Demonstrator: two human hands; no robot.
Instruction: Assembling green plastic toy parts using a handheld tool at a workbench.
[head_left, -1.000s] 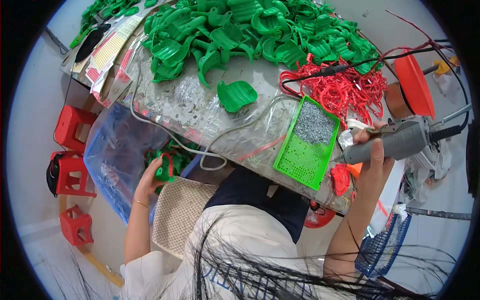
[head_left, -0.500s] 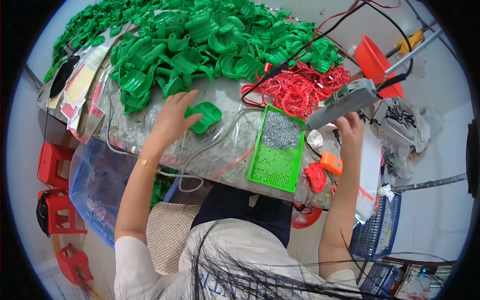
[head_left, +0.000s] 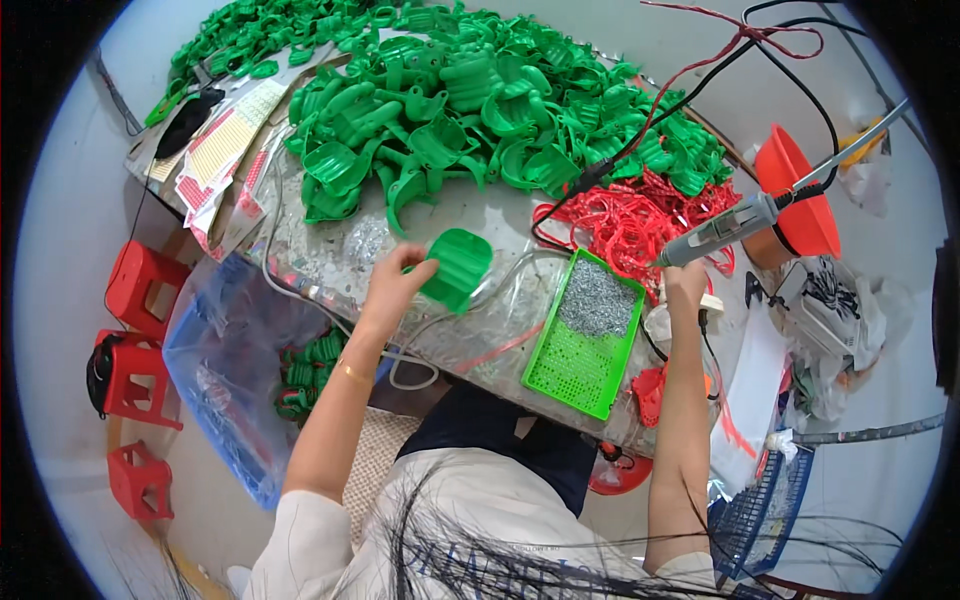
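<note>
My left hand pinches the edge of a green plastic piece, a curved ribbed shell, raised over the near part of the table. A big heap of similar green pieces lies beyond it. My right hand is closed just below the front end of a grey electric screwdriver; its fingertips are hidden, so whether it touches the tool is unclear. Left of that hand sits a bright green tray with small silvery screws piled in its far half.
Red straps lie tangled behind the tray. A red piece sits beside it. Red bowls stand at far right, under the screwdriver's cables. Paper strips lie at left. Red stools and a blue plastic-lined bin stand beside the table.
My left hand has picked up the green piece from the table and drawn it nearer. My right hand has shifted left toward the screwdriver's front end. The whole view has swung slightly.
</note>
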